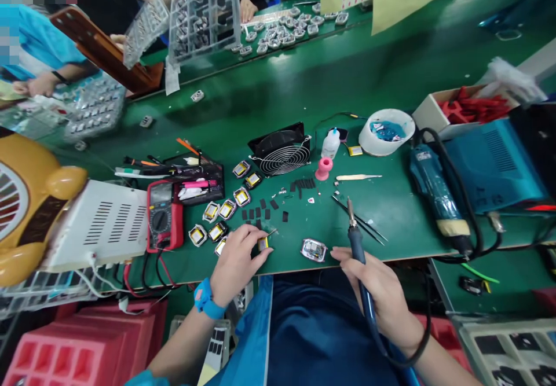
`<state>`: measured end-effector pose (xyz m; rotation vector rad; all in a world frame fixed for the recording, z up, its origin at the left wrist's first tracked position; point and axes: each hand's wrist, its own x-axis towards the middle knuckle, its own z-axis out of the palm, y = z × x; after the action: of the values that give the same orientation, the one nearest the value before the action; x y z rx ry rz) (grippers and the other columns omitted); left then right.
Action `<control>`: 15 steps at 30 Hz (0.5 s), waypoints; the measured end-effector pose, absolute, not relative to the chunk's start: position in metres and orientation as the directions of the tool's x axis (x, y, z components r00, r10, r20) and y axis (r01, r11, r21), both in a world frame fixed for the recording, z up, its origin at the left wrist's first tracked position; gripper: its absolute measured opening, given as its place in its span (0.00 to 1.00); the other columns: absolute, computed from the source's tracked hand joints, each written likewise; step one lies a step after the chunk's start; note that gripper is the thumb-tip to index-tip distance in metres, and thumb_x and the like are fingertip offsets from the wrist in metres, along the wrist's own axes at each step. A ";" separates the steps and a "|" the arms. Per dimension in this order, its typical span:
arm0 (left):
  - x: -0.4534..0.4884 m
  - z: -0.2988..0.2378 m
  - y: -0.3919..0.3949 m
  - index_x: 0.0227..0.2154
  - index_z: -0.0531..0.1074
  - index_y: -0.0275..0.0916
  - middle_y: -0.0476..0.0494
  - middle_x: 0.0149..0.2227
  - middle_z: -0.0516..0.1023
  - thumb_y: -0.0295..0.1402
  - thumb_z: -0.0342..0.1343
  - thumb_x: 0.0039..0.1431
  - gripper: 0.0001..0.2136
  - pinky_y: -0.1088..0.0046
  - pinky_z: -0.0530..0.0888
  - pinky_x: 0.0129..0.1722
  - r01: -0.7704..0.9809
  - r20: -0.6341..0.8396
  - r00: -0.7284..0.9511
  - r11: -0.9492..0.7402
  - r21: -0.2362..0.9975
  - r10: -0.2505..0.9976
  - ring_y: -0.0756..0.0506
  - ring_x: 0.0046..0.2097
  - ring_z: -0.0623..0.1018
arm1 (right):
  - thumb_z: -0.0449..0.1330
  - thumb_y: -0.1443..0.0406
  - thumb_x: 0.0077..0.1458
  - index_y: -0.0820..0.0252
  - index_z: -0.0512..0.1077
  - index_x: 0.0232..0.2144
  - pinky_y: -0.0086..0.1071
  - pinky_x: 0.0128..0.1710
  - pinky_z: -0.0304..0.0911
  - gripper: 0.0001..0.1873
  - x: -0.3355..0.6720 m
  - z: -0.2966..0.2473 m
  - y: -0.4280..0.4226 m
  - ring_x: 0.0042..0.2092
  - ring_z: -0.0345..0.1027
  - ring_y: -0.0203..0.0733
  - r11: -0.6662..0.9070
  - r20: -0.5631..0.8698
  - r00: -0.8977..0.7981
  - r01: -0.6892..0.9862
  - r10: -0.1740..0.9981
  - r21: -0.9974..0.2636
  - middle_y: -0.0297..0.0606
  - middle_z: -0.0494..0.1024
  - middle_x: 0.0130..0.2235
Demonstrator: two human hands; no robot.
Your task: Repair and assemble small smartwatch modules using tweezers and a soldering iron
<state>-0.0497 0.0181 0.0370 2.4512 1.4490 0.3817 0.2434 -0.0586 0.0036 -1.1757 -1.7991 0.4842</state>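
My left hand [238, 258] is closed on a small yellow battery [263, 243] with thin wires, close to the bench's front edge. In my right hand [377, 287] is a soldering iron [356, 241], its tip pointing up and away from me. Between the hands lies an open watch-like device case [313, 250] with a circuit board showing; the right fingertips are just beside it. Metal tweezers [360, 221] lie behind the iron. Several similar cases with yellow inserts [227, 208] and small black pads [266, 213] are spread left of and behind my left hand.
A fan [282, 151], a bottle [330, 144] and a white tub [386, 132] stand at the back. On the left is a red multimeter [163, 215]; on the right, a blue soldering station [495, 166]. People work across the bench beside clear trays [204, 15].
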 end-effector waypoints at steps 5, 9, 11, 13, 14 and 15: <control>-0.075 0.039 0.034 0.44 0.75 0.41 0.43 0.41 0.78 0.37 0.59 0.67 0.08 0.63 0.77 0.41 0.825 0.133 0.464 -0.482 0.297 0.876 0.41 0.41 0.80 | 0.55 0.75 0.64 0.57 0.73 0.44 0.40 0.46 0.79 0.12 0.243 0.006 -0.058 0.49 0.82 0.47 0.459 0.461 -0.133 0.514 0.877 -0.725 0.47 0.84 0.46; -0.089 0.039 0.044 0.47 0.75 0.41 0.40 0.44 0.79 0.40 0.59 0.66 0.11 0.58 0.76 0.43 0.843 0.184 0.448 -0.482 0.238 0.875 0.37 0.45 0.80 | 0.56 0.73 0.65 0.56 0.73 0.41 0.41 0.46 0.79 0.09 0.242 0.006 -0.056 0.48 0.81 0.47 0.421 0.427 -0.122 0.538 0.896 -0.731 0.46 0.84 0.46; -0.080 0.038 0.043 0.50 0.74 0.42 0.38 0.48 0.79 0.39 0.60 0.66 0.12 0.57 0.76 0.46 0.823 0.215 0.451 -0.497 0.274 0.866 0.36 0.49 0.80 | 0.60 0.71 0.64 0.56 0.72 0.39 0.42 0.45 0.79 0.05 0.239 0.005 -0.055 0.47 0.81 0.48 0.417 0.429 -0.120 0.561 0.896 -0.715 0.46 0.84 0.44; -0.060 0.037 0.038 0.48 0.72 0.43 0.39 0.50 0.80 0.37 0.60 0.66 0.11 0.58 0.76 0.49 0.755 0.213 0.492 -0.535 0.378 0.844 0.38 0.51 0.79 | 0.63 0.69 0.63 0.56 0.71 0.36 0.43 0.44 0.79 0.04 0.235 0.004 -0.052 0.46 0.81 0.48 0.426 0.447 -0.119 0.586 0.887 -0.689 0.46 0.85 0.43; -0.047 0.036 0.034 0.46 0.72 0.43 0.40 0.50 0.80 0.35 0.61 0.66 0.08 0.59 0.76 0.50 0.701 0.195 0.529 -0.555 0.447 0.826 0.39 0.51 0.79 | 0.64 0.69 0.62 0.56 0.71 0.35 0.44 0.45 0.79 0.06 0.234 0.003 -0.052 0.47 0.81 0.49 0.428 0.451 -0.122 0.599 0.884 -0.677 0.45 0.85 0.44; -0.034 0.035 0.030 0.43 0.71 0.43 0.41 0.52 0.80 0.33 0.61 0.66 0.06 0.60 0.76 0.51 0.640 0.175 0.571 -0.568 0.517 0.802 0.40 0.52 0.79 | 0.64 0.69 0.62 0.55 0.70 0.34 0.45 0.45 0.79 0.06 0.232 0.002 -0.051 0.48 0.80 0.49 0.429 0.451 -0.129 0.610 0.883 -0.666 0.45 0.85 0.44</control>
<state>-0.0343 0.0297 0.0350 2.4081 1.1669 0.5576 0.2324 -0.0508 0.0025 -1.2757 -1.8388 0.4074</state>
